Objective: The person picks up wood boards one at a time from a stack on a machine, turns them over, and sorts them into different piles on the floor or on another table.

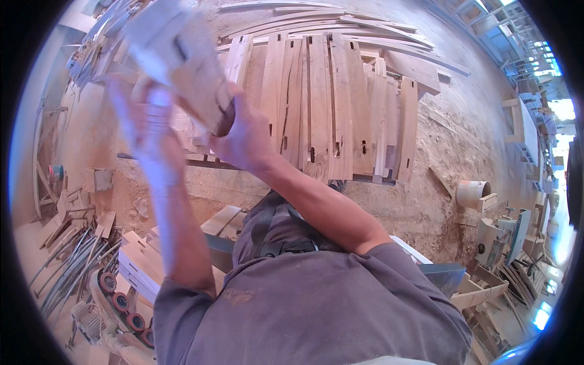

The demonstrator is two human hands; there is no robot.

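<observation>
A pale wooden board (182,64) with dark slots cut in it is raised at an angle on the upper left, its far part smeared by motion. My right hand (243,134) grips its near end, thumb along the edge and fingers beneath. Beside the board's left edge is my left hand (143,118), blurred, so whether its fingers touch or hold the board is unclear. Just beyond my hands lies a row of slotted wooden boards (316,103), side by side, with mortise holes near their ends.
Long thin strips (292,21) are piled behind the row. Sawdust covers the floor (450,146). A bucket (471,193) stands to the right. Near my left side are stacked wood pieces (140,264), a machine with red-rimmed rollers (120,302) and a heap of offcuts (76,258).
</observation>
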